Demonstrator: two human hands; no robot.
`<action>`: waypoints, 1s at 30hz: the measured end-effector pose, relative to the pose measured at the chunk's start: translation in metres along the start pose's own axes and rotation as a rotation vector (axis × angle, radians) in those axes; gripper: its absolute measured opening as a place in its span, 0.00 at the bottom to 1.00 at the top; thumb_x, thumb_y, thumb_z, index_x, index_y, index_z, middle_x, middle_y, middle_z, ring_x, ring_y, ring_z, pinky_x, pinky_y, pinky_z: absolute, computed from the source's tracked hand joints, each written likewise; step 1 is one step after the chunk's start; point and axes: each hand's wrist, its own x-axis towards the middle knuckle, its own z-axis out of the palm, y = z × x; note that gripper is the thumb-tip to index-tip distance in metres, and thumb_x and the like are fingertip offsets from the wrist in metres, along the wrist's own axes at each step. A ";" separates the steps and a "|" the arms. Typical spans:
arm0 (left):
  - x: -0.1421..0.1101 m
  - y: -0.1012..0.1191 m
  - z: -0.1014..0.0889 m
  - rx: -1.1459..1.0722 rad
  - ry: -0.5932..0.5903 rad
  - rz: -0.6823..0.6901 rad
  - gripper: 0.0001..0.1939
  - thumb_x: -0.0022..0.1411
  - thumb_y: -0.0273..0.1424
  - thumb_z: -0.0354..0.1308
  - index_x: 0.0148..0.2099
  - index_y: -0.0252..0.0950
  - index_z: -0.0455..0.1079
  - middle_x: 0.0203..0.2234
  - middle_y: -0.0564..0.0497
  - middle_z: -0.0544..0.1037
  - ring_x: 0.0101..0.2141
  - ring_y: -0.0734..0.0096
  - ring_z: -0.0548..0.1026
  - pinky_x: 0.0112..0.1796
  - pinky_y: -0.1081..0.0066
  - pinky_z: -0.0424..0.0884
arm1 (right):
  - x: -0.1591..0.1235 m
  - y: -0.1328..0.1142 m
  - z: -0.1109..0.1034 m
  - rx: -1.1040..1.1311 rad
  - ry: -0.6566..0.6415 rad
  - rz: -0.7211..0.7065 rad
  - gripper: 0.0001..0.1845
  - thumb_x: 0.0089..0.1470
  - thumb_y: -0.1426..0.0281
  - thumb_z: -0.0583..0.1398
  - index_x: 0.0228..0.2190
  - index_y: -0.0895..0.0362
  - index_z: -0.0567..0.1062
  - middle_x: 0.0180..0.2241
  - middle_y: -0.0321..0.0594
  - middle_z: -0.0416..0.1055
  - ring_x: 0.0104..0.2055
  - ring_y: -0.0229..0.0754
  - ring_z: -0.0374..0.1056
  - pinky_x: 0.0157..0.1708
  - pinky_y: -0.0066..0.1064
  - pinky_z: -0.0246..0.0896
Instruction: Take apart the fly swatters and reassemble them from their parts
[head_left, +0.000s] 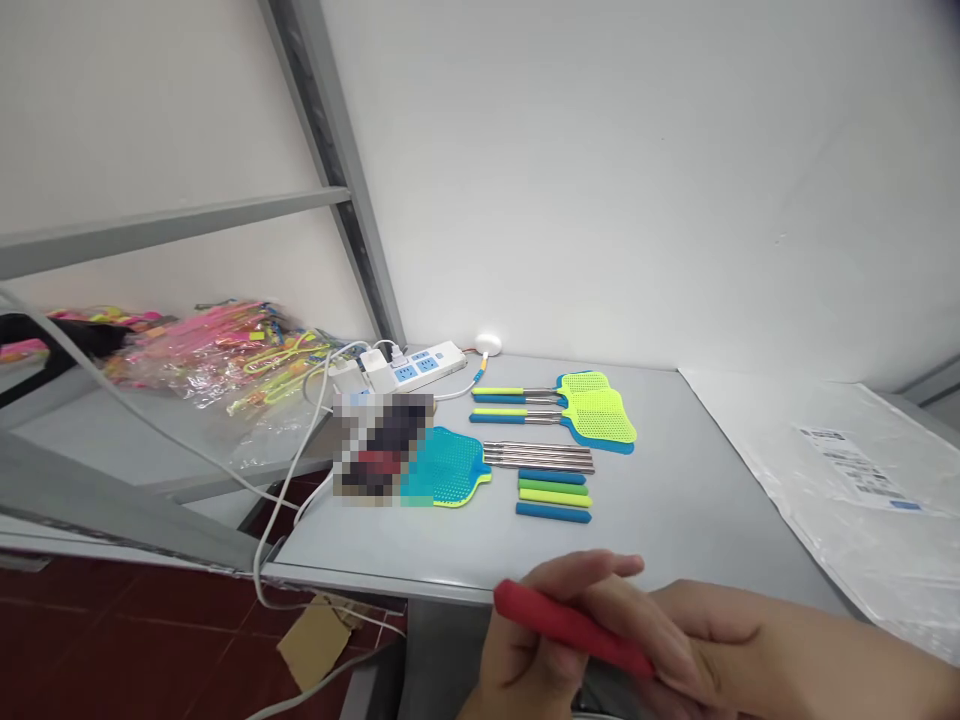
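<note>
- Red handle grip (574,630), one: between the hands, long axis 10 to 4 o'clock.
- Right hand (679,655): closed on its 4 o'clock end.
- Left hand (521,655): nearer the 10 o'clock end; cannot tell whether clamped.
- Grey table (697,500): front edge just beyond, 12 o'clock; room at 1.
- Loose grips (555,497), four: 12 o'clock.

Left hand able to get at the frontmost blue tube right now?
Likely yes: only bare tabletop shows between the left hand and the frontmost blue tube, though that hand is busy with the red tube.
</note>
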 end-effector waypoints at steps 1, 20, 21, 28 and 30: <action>-0.002 0.002 0.000 -0.021 0.024 -0.014 0.17 0.67 0.43 0.53 0.53 0.46 0.73 0.23 0.52 0.79 0.27 0.65 0.78 0.51 0.51 0.66 | 0.004 0.001 0.003 -0.008 -0.013 -0.025 0.24 0.61 0.47 0.52 0.34 0.56 0.68 0.28 0.32 0.56 0.27 0.32 0.51 0.28 0.24 0.49; 0.003 0.002 -0.006 -0.025 0.502 0.155 0.08 0.63 0.39 0.60 0.39 0.40 0.73 0.29 0.54 0.75 0.31 0.73 0.77 0.45 0.64 0.75 | 0.050 0.028 0.025 -1.532 1.034 -0.536 0.13 0.49 0.83 0.49 0.27 0.52 0.62 0.21 0.34 0.65 0.19 0.41 0.59 0.22 0.33 0.39; 0.006 0.000 -0.009 -0.023 0.526 0.142 0.08 0.63 0.39 0.61 0.38 0.40 0.73 0.29 0.54 0.76 0.32 0.72 0.78 0.43 0.66 0.76 | 0.054 0.030 0.021 -1.579 1.086 -0.567 0.13 0.51 0.83 0.49 0.28 0.52 0.62 0.21 0.34 0.65 0.19 0.42 0.59 0.23 0.33 0.39; 0.018 -0.002 -0.036 0.038 0.444 0.033 0.13 0.56 0.41 0.66 0.39 0.38 0.76 0.30 0.50 0.79 0.34 0.68 0.79 0.45 0.62 0.75 | 0.046 0.010 -0.001 -1.037 0.652 -0.296 0.15 0.68 0.64 0.45 0.31 0.53 0.64 0.25 0.32 0.67 0.23 0.36 0.58 0.23 0.28 0.44; 0.015 0.006 -0.039 0.033 0.327 0.032 0.18 0.56 0.44 0.65 0.45 0.41 0.76 0.30 0.50 0.80 0.37 0.64 0.79 0.47 0.57 0.74 | 0.035 -0.004 -0.002 -0.784 0.479 -0.263 0.18 0.68 0.60 0.44 0.32 0.54 0.65 0.29 0.33 0.67 0.28 0.36 0.60 0.27 0.25 0.51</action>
